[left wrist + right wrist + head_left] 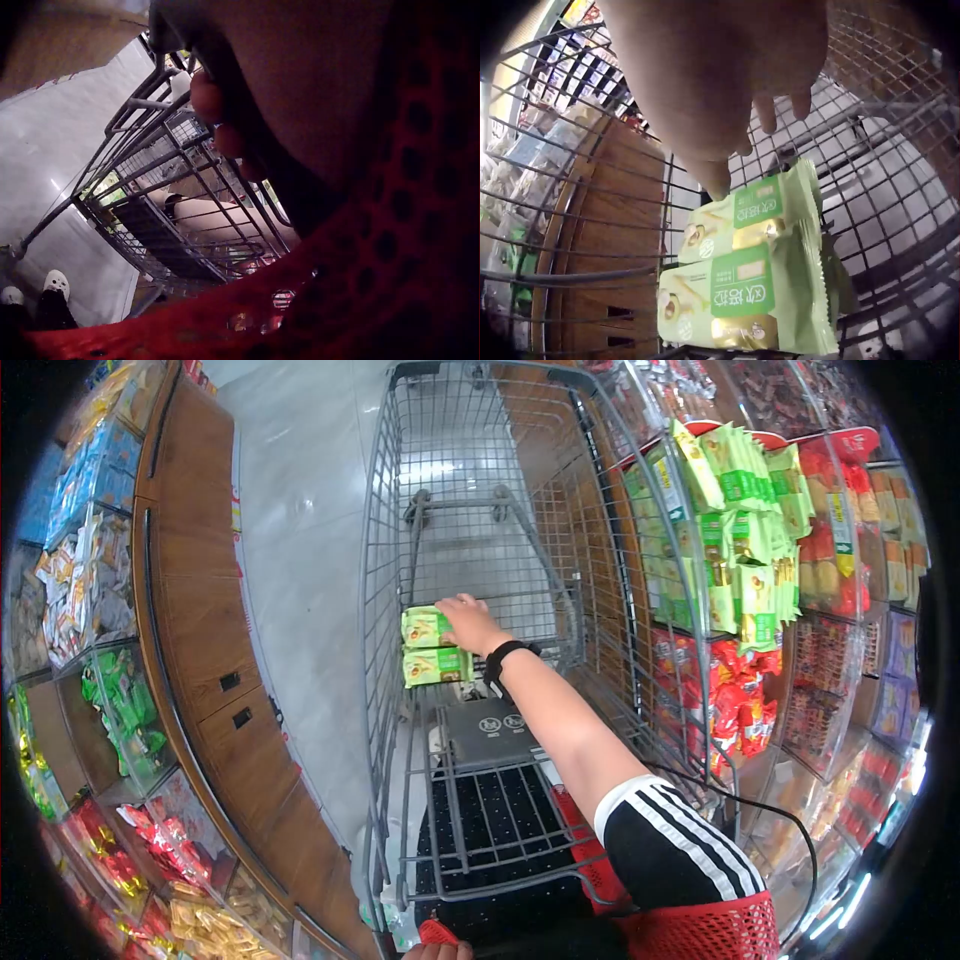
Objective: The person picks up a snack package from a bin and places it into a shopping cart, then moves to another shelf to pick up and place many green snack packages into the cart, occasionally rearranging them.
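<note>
Inside the shopping cart (372,560), my right hand (470,622) reaches over two light-green snack packets standing by the left wire wall. The far packet (425,626) has my thumb right at its upper edge in the right wrist view. The other fingers (765,116) of that hand extend past the packet, relaxed. Beside it, the near packet (720,304) shows a green label and a gold patch. My left hand (437,952) is at the bottom edge of the head view. In the left wrist view its fingers (206,97) curl round the cart's dark handle bar.
Shelves with green packets (755,540) and red packets (740,695) line the right side. Wooden cabinets (205,550) below candy bins run along the left. A grey folding seat panel (485,735) crosses the cart. In the left wrist view, a person's white shoe (57,283) shows on the floor.
</note>
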Tool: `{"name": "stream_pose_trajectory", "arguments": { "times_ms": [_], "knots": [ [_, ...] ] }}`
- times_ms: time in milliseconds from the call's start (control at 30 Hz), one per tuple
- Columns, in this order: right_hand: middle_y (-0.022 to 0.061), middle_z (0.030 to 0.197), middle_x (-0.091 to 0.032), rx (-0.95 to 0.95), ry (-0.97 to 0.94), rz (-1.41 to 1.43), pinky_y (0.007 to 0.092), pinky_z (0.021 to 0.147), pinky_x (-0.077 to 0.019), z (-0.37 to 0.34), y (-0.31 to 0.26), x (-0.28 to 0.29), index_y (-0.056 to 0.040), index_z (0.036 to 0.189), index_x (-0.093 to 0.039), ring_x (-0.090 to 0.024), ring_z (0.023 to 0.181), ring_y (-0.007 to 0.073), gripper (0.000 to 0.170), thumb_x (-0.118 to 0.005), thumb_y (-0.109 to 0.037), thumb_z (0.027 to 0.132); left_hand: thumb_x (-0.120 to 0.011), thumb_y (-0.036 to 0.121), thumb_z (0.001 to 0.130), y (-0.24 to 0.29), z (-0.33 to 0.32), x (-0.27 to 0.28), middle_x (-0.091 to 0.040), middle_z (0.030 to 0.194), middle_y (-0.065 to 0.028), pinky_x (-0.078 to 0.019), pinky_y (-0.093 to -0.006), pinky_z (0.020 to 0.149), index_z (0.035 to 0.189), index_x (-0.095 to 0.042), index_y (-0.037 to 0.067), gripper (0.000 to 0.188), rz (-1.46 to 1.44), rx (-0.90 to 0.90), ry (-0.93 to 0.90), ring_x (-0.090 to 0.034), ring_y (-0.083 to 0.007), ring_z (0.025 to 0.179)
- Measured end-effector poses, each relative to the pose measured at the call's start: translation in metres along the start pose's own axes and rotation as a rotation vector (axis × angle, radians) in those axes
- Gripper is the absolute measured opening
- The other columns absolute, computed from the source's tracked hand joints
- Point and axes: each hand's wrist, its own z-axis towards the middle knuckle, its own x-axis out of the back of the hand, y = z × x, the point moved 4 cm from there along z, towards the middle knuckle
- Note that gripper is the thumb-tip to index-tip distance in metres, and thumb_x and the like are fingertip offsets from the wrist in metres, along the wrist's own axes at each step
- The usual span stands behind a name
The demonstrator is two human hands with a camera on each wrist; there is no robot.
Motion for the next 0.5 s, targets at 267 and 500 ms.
{"name": "stream_pose_trajectory", "arguments": {
  "times_ms": [267,500],
  "knots": [
    [0.0116,0.136,-0.048,-0.031,0.01,0.009,0.0519,0.106,-0.0282,-0.002,0.002,-0.027,-0.0103,0.134,-0.048,-0.038,0.132,0.0315,0.056,-0.068,-0.017,0.082,-0.055,0.009,0.067,-0.004,0.007,0.005,-0.049,0.07,-0.0052,-0.0431,-0.0281,0.05,0.103,-0.063,-0.004,0.038,0.101,-0.012,-0.029,-0.053,-0.0159,0.059],
    [0.0149,0.125,-0.055,0.225,0.442,0.148,0.0431,0.096,-0.0443,-0.025,-0.037,0.124,-0.0048,0.12,-0.057,-0.053,0.115,0.0345,0.038,-0.06,-0.01,0.083,-0.062,0.023,0.075,0.003,0.006,0.011,-0.06,0.084,-0.0101,-0.0449,-0.0316,0.049,0.102,-0.063,0.001,0.035,0.055,0.034,0.053,-0.056,-0.0201,0.06]
  ]
}}
